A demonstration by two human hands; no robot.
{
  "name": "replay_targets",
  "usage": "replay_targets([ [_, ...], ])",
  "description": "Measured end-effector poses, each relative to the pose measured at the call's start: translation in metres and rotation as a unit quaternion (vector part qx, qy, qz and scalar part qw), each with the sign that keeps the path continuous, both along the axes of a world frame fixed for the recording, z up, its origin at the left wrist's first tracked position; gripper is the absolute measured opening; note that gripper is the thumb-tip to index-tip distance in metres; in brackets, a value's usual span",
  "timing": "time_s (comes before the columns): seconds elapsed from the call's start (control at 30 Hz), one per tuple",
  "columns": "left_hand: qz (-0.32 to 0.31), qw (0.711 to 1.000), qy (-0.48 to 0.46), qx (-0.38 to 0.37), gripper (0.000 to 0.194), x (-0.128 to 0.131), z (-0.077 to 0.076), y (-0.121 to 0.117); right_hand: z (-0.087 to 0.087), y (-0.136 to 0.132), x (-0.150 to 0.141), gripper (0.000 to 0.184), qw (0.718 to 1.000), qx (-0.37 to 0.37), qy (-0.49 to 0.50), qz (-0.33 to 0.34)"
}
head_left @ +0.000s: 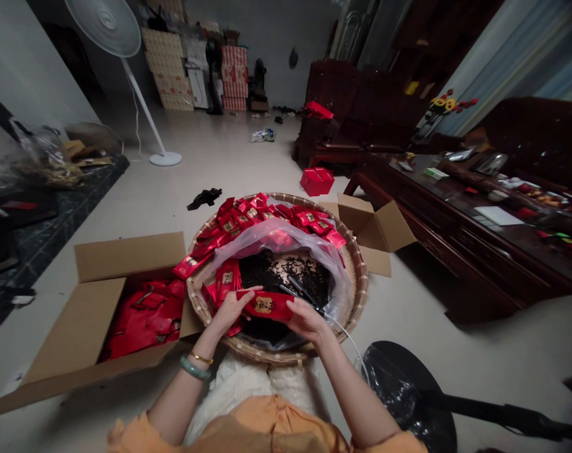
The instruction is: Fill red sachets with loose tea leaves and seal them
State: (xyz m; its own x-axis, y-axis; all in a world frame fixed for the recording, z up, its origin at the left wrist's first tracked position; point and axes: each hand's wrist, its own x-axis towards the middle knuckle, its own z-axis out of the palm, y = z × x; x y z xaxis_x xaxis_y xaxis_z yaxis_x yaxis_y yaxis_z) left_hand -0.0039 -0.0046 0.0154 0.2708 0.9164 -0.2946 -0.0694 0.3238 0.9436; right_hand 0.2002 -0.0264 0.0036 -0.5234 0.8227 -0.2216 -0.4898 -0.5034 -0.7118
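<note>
Between my two hands a red tea packet (267, 306) with a gold label is stretched sideways over the basket. My left hand (233, 309) pinches its left end, and my right hand (307, 319) grips the right end. Below lies a clear plastic bag (338, 277) with loose dark tea leaves (257, 275) in it, and a slim metal tool (304, 290) rests on the leaves. The bag sits in a round woven basket (361, 277). Red packets (252, 212) are heaped along the basket's far side, and more packets (228, 277) stand by my left hand.
An open cardboard box (78, 327) of red packets (146, 314) stands at left; another open box (384, 226) is behind the basket at right. A black round base (408, 384) with a pole lies at lower right. A dark wooden table (437, 226) and a white fan (165, 158) stand farther off.
</note>
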Motion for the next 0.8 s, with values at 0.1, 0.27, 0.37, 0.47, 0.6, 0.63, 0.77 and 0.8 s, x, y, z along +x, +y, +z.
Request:
replay_targets([
  [0.1,-0.032,0.999,-0.01,0.025,0.055,-0.002,0.002,-0.002,-0.004,-0.002,-0.001,0.042,0.998,-0.059,-0.002,0.027],
  [0.27,0.007,0.995,0.073,0.061,0.046,-0.005,-0.017,0.0,-0.015,-0.005,-0.005,0.041,0.994,-0.101,-0.013,0.029],
  [0.37,0.085,0.975,0.174,0.11,0.042,-0.008,-0.03,0.005,-0.015,-0.004,-0.005,0.039,0.996,-0.08,-0.027,0.003],
  [0.47,0.154,0.922,0.277,0.223,0.038,-0.009,-0.029,0.003,-0.015,-0.003,-0.003,0.043,0.997,-0.075,-0.028,-0.002],
  [0.6,0.064,0.794,0.401,0.452,0.06,-0.003,-0.012,-0.013,-0.021,-0.002,-0.007,0.047,0.995,-0.077,-0.061,0.007],
  [0.63,0.003,0.767,0.42,0.485,0.062,0.0,-0.01,-0.017,-0.023,-0.002,-0.008,0.047,0.995,-0.075,-0.07,0.003],
  [0.77,-0.106,0.723,0.457,0.507,0.061,0.006,-0.018,-0.024,-0.027,-0.003,-0.013,0.047,0.994,-0.075,-0.076,-0.02],
  [0.8,-0.108,0.727,0.45,0.508,0.064,0.005,-0.023,-0.023,-0.026,-0.003,-0.013,0.048,0.994,-0.08,-0.074,-0.017],
])
